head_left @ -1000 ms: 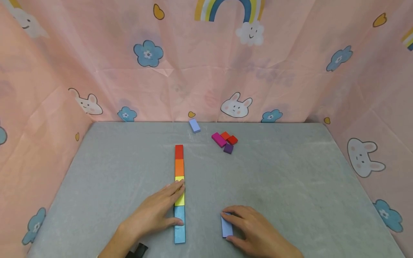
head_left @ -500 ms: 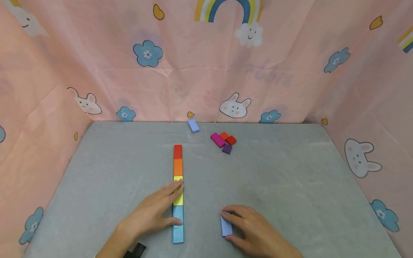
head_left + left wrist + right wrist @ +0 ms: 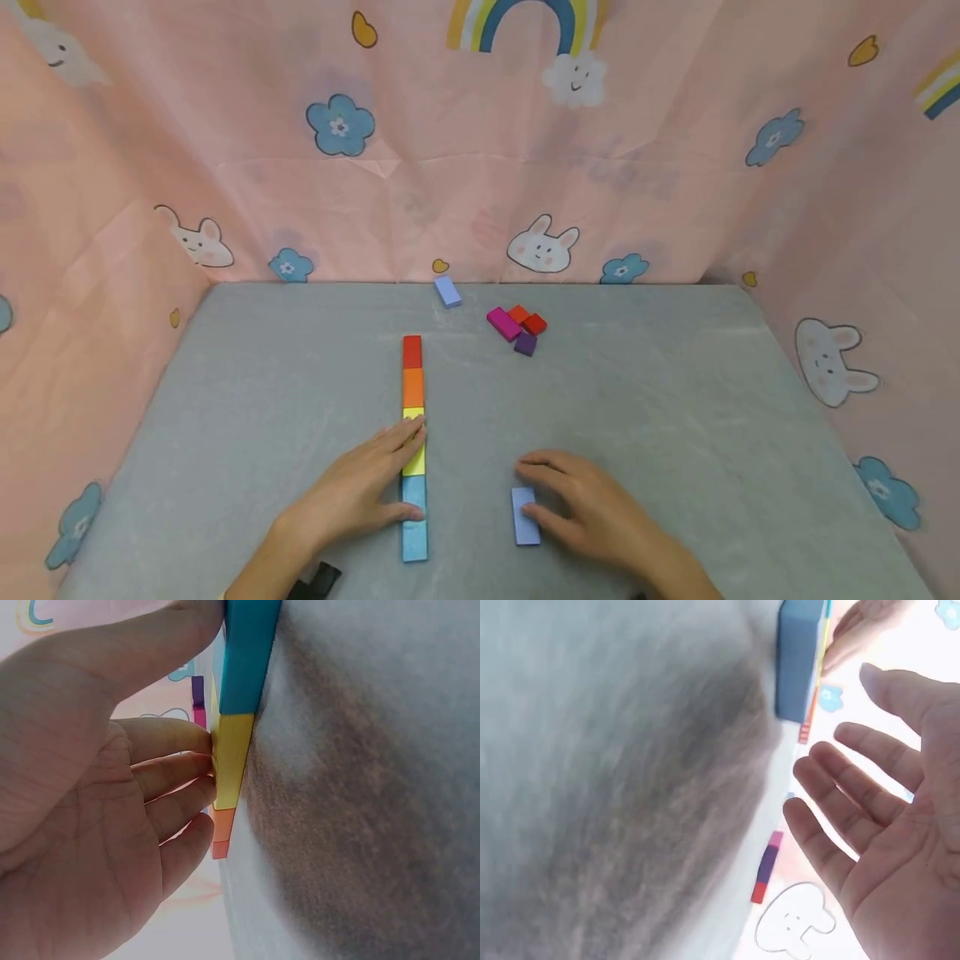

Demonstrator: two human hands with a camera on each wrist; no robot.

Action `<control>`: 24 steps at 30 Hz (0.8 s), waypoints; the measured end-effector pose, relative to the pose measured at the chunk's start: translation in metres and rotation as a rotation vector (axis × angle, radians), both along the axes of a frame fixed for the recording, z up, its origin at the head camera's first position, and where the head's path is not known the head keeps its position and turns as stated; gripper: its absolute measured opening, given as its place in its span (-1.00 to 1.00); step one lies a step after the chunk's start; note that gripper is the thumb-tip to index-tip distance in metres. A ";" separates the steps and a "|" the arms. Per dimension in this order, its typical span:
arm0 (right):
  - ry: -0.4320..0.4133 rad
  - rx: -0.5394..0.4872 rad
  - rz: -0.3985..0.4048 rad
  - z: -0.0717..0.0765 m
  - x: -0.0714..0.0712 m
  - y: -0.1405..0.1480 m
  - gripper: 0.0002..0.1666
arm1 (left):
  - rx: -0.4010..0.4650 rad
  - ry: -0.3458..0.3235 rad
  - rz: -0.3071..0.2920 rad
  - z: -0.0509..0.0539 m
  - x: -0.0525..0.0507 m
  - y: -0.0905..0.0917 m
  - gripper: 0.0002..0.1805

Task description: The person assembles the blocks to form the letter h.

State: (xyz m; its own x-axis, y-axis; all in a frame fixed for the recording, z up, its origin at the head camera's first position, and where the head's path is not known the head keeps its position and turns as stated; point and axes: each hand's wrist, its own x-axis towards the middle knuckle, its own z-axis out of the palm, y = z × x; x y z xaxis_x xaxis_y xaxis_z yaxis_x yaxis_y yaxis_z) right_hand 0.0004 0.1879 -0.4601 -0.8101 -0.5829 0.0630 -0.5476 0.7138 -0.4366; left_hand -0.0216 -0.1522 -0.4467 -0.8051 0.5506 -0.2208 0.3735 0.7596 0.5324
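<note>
A straight row of blocks runs away from me: light blue (image 3: pixel 415 542) nearest, then yellow (image 3: pixel 414 467), orange (image 3: pixel 413 388) and red (image 3: pixel 412 352) at the far end. My left hand (image 3: pixel 352 492) rests on it, fingertips on the yellow part and thumb on the light blue. In the left wrist view its fingers (image 3: pixel 180 776) lie extended against the yellow side. To the right of the row, a periwinkle block (image 3: pixel 526 527) lies flat on the table. My right hand (image 3: pixel 592 508) hovers just over and beside it, fingers apart, holding nothing; the right wrist view shows a gap between hand (image 3: pixel 885 810) and block (image 3: pixel 796 664).
Farther back lie a magenta block (image 3: pixel 503 323), a purple one (image 3: pixel 526 344), and an orange (image 3: pixel 518 313) and a red one (image 3: pixel 535 324) in a cluster. Another periwinkle block (image 3: pixel 447 292) is near the table's back edge, before a pink patterned curtain (image 3: pixel 420 192). A black object (image 3: pixel 318 581) shows by my left wrist.
My right hand has released the near periwinkle block and moved slightly up and away from its ends. My left hand stays on the row. The head view has shifted slightly.
</note>
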 end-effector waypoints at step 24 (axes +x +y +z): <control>0.084 -0.059 -0.046 0.013 -0.079 -0.003 -0.39 | 0.011 -0.010 0.002 0.002 0.000 -0.001 0.09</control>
State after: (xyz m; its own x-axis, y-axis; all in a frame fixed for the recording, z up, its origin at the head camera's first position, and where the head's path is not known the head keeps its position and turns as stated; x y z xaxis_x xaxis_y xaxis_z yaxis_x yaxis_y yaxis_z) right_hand -0.0790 0.1849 -0.4468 -0.8262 -0.5388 0.1647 -0.5514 0.7131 -0.4328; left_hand -0.0212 -0.1533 -0.4451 -0.8039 0.5515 -0.2227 0.3664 0.7543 0.5448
